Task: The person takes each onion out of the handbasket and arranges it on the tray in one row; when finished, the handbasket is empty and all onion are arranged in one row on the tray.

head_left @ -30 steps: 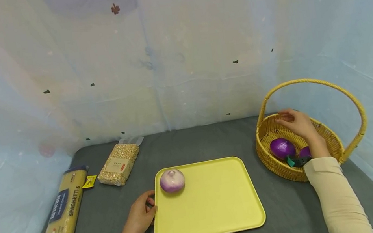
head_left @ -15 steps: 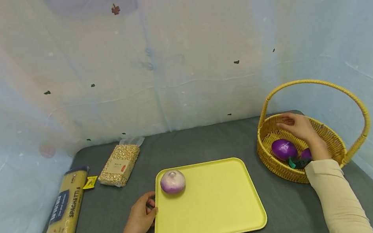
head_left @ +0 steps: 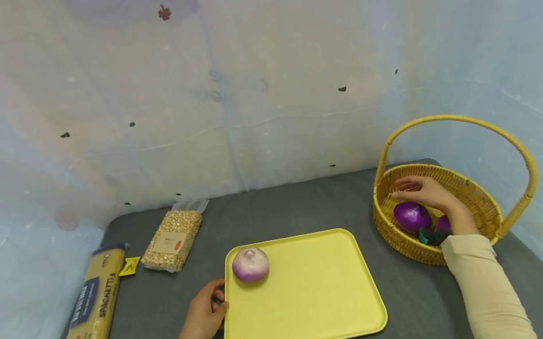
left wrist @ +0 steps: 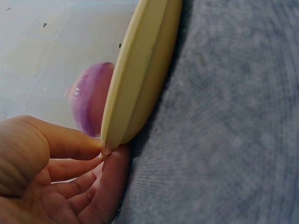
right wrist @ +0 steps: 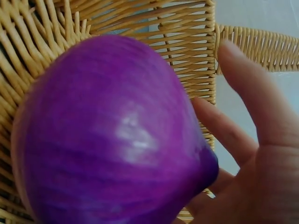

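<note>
My left hand [head_left: 205, 313] is at the left rim of the yellow tray [head_left: 315, 296]; in the left wrist view its thumb and fingers [left wrist: 74, 145] pinch the tray's edge. On the tray's far left corner sits a pale purple-and-white onion [head_left: 251, 265]. Over at the right, my right hand [head_left: 431, 193] reaches into the wicker basket [head_left: 390, 234] with loosely spread fingers, holding nothing. Close below it lies a glossy deep-purple onion [right wrist: 112, 126], its pointed tip toward the palm in the right wrist view. A second purple thing [head_left: 443, 222] is partly hidden by the wrist.
The basket's tall handle [head_left: 451, 116] arches over the right arm. At the left lie a spaghetti pack [head_left: 91, 319], a small yellow packet [head_left: 130, 266] and a clear bag of pale kernels [head_left: 173, 240]. A pale curtain [head_left: 269, 77] hangs behind the dark grey table [head_left: 282, 208].
My right hand has moved lower into the basket and slightly left, nearer the deep-purple onion. My left hand stays at the tray's rim.
</note>
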A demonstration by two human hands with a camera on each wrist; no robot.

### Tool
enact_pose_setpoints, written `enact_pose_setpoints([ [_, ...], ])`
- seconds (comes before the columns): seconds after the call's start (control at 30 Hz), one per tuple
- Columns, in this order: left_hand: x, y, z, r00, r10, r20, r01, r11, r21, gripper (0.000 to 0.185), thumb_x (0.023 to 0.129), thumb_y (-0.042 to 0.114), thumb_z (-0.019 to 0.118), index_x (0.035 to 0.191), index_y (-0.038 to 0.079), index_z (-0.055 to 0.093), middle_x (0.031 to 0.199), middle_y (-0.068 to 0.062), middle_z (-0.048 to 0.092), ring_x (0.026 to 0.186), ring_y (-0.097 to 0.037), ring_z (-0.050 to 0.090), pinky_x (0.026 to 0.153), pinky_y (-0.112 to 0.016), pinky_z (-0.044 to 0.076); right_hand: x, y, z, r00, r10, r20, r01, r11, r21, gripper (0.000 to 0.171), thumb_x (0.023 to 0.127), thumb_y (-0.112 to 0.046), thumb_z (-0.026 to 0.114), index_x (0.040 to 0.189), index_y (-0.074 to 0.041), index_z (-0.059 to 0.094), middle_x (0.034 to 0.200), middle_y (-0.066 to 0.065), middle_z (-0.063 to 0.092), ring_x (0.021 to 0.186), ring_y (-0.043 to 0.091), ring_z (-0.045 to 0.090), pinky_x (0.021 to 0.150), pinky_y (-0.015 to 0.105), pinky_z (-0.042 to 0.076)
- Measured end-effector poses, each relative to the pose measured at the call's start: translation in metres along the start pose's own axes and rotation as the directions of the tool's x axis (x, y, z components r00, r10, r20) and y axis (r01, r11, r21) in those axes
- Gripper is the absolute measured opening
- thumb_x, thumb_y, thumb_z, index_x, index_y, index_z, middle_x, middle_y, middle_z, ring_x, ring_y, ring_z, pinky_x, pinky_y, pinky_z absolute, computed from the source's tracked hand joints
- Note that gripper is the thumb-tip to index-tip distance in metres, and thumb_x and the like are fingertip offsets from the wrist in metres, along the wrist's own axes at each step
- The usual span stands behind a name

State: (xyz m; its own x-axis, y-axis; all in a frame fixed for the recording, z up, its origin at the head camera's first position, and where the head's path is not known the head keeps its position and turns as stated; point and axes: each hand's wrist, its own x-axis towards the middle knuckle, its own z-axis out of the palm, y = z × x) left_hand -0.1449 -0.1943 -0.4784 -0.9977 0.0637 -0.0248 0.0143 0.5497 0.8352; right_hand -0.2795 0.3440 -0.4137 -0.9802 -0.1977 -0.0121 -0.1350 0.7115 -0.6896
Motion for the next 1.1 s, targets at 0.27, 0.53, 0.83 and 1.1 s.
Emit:
enact_pose_setpoints([
  [0.27, 0.001, 0.000, 0.000, 1.000, 0.008, -0.004, -0.008, 1.000, 0.016, 0.042, 0.081, -0.008, 0.061, 0.122, -0.004, 0.053, 0.084, -0.006, 0.051, 0.055, -0.012, 0.049, 0.040, -0.025, 0.046, -0.002, -0.001, 0.000, 0.997, -0.012, 0.070, 0.012, 1.000, 0.004, 0.060, 0.087, -0.033, 0.062, 0.134, 0.001, 0.045, 0.129, 0.029, 0.048, 0.116, 0.045, 0.047, 0.088, 0.052, 0.046],
  [0.53, 0.000, 0.001, 0.000, 1.000, -0.009, 0.001, 0.009, 1.000, -0.001, 0.042, 0.080, -0.009, 0.061, 0.122, -0.005, 0.053, 0.085, -0.007, 0.050, 0.056, -0.013, 0.049, 0.040, -0.026, 0.047, -0.002, 0.008, 0.003, 0.988, -0.015, 0.153, 0.015, 1.000, -0.001, 0.064, 0.086, -0.033, 0.063, 0.135, 0.003, 0.043, 0.129, 0.032, 0.046, 0.115, 0.045, 0.048, 0.085, 0.048, 0.048],
  [0.83, -0.001, 0.002, 0.000, 1.000, 0.002, -0.003, -0.002, 1.000, 0.007, 0.041, 0.080, -0.009, 0.061, 0.121, -0.005, 0.053, 0.085, -0.007, 0.050, 0.056, -0.012, 0.048, 0.040, -0.025, 0.046, -0.001, 0.011, 0.004, 0.960, 0.061, 0.272, -0.071, 0.997, 0.026, 0.069, 0.082, -0.035, 0.068, 0.137, -0.003, 0.041, 0.133, 0.026, 0.042, 0.108, 0.035, 0.052, 0.077, 0.040, 0.051],
  [1.1, 0.000, 0.002, 0.000, 1.000, 0.000, 0.001, 0.000, 1.000, 0.007, 0.042, 0.080, -0.009, 0.061, 0.121, -0.005, 0.053, 0.085, -0.007, 0.051, 0.056, -0.013, 0.048, 0.040, -0.026, 0.046, -0.001, 0.011, 0.006, 0.945, 0.114, 0.306, -0.114, 0.993, -0.019, 0.072, 0.079, -0.038, 0.070, 0.137, -0.006, 0.042, 0.130, 0.023, 0.040, 0.108, 0.034, 0.049, 0.079, 0.041, 0.050],
])
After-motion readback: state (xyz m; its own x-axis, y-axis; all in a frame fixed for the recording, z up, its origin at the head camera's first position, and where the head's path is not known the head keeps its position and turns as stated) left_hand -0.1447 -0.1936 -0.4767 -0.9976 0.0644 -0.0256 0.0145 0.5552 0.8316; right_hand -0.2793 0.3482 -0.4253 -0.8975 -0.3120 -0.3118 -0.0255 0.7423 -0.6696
